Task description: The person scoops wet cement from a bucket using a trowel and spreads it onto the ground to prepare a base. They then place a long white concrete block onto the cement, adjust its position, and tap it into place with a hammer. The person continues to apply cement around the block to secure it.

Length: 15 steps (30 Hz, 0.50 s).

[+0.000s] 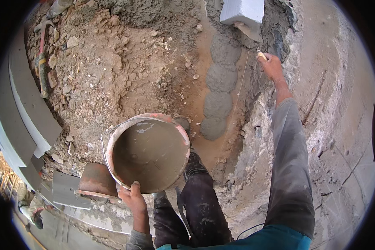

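Observation:
My left hand [134,200] is closed on the near rim of a bucket [111,153], thumb over the edge. Wet grey mortar [152,156] lies inside it, and its wire handle hangs at the left side. My right arm reaches far forward. In its fist, my right hand [272,67] grips the light handle of a trowel [248,31], whose mortar-smeared blade is by the near end of a pale block [242,11]. A row of several round mortar dabs [218,104] runs from the block toward me, beside a thin taut string [242,79].
At the left, a hammer [43,68] lies on rubble [112,62]. Grey slabs [31,87] lean at the left edge. An overturned bucket [98,179] sits near my left hand. Rough concrete [329,104] borders the right side. Another person's foot [37,218] shows at lower left.

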Motion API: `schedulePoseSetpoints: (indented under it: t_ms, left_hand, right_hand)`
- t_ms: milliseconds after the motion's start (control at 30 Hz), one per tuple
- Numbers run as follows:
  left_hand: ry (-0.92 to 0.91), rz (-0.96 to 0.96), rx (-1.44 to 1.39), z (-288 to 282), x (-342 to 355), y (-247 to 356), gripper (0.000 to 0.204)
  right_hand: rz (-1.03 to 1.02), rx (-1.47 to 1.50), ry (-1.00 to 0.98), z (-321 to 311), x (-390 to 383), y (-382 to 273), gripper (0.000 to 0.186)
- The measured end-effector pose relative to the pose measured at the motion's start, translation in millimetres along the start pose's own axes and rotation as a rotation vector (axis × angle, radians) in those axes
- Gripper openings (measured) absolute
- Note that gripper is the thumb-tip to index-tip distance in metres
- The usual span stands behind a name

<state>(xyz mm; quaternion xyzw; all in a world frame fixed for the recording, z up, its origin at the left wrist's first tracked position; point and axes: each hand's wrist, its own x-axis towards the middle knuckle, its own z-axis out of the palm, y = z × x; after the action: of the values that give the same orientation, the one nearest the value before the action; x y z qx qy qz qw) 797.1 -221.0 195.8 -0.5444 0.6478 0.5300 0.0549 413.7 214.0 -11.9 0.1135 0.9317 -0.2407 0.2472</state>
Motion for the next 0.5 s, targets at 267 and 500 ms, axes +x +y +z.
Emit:
schedulePoseSetpoints:
  t_ms: [267, 500]
  left_hand:
    - [0.063, -0.106, -0.024, 0.7, -7.5, 0.2, 0.012]
    - [0.039, -0.148, -0.069, 6.1, -3.0, -12.3, 0.011]
  right_hand:
    - [0.042, -0.001, -0.192, -81.3, -12.3, -66.3, 0.038]
    - [-0.011, -0.129, -0.237, -63.9, -8.8, -60.3, 0.033]
